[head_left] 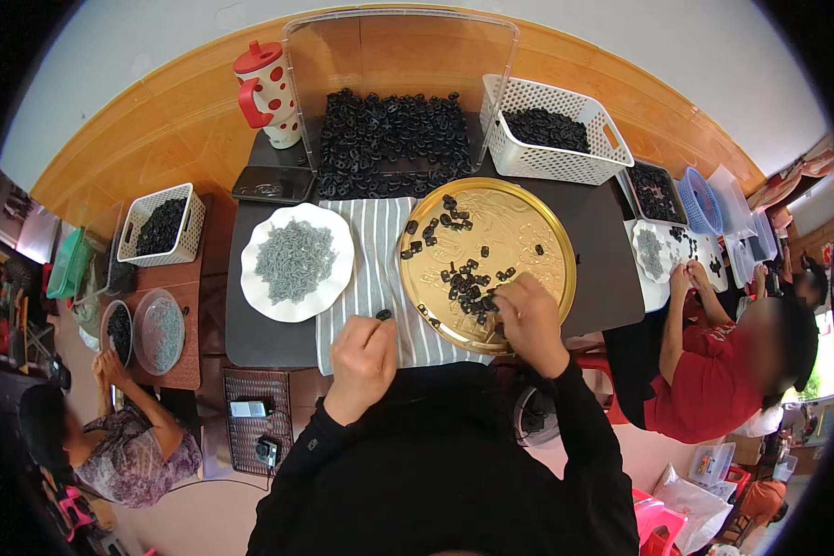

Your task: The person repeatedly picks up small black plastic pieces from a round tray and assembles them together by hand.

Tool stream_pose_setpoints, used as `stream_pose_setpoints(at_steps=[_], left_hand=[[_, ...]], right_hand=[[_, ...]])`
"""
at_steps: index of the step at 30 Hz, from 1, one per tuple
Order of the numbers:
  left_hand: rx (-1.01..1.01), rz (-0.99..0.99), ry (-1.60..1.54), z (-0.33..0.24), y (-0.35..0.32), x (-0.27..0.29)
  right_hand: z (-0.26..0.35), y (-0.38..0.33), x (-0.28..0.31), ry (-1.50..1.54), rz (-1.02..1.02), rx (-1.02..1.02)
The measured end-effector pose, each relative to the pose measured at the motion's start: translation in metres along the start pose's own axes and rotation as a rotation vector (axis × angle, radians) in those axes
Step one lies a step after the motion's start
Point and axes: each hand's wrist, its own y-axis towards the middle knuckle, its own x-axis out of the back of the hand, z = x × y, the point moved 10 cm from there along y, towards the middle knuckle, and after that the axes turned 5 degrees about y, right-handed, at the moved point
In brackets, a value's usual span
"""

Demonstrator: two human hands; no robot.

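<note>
My left hand (pixel 361 360) is closed near the front of a grey-and-white striped cloth (pixel 366 269). Between its thumb and finger it pinches a small black plastic part (pixel 384 315). Over the right front of a round gold tray (pixel 556 232) is my right hand (pixel 531 320), its fingers curled together beside a loose pile of small black parts (pixel 470 289). Whatever those fingertips hold is hidden. Left of the cloth stands a white wavy-rimmed plate (pixel 271 304) heaped with small grey pieces (pixel 296 259).
Behind the cloth a clear bin (pixel 398 56) holds many black parts. White baskets (pixel 565 167) of black parts, a dotted tumbler (pixel 273 102) and a phone (pixel 273 183) stand around. One person (pixel 111 435) works at left, another (pixel 723 361) at right.
</note>
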Motion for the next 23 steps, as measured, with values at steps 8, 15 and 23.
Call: stream_pose_setpoints(at_steps=[8, 15, 23], left_hand=[[0.048, 0.110, 0.074, 0.010, -0.016, -0.010], [0.232, 0.092, 0.057, 0.023, -0.006, -0.003], [0.264, 0.152, 0.012, 0.033, -0.015, -0.012]], right_hand=[[-0.019, 0.009, -0.004, -0.123, 0.038, -0.057], [-0.011, 0.009, -0.016, -0.161, 0.122, -0.031], [-0.006, 0.001, -0.020, -0.193, 0.143, 0.023]])
